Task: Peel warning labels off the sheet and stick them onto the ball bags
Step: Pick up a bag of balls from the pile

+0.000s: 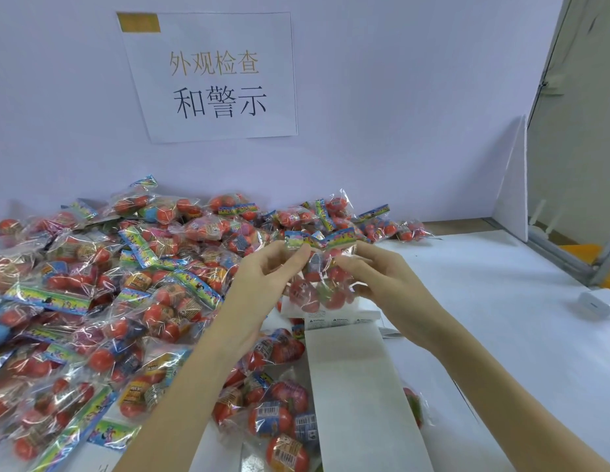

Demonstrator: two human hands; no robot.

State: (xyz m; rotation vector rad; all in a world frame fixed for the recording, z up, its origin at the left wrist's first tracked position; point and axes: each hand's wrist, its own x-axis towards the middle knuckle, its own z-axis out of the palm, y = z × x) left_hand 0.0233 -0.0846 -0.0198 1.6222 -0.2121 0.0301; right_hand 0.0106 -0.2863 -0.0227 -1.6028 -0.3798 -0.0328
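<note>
Two bare forearms rise from the near edge toward one ball bag (pixel 317 281), held above the bench (pixel 484 301). The left hand (pixel 262 277) pinches the bag's printed header at its upper left; the right hand (pixel 378 277) curls its fingers round the bag's right side. The bag hangs upright, long axis vertical, header on top. Just below the grip lies the label sheet (pixel 351 386), running lengthwise toward the camera. Left of the grip spreads a pile of ball bags (pixel 92 301).
</note>
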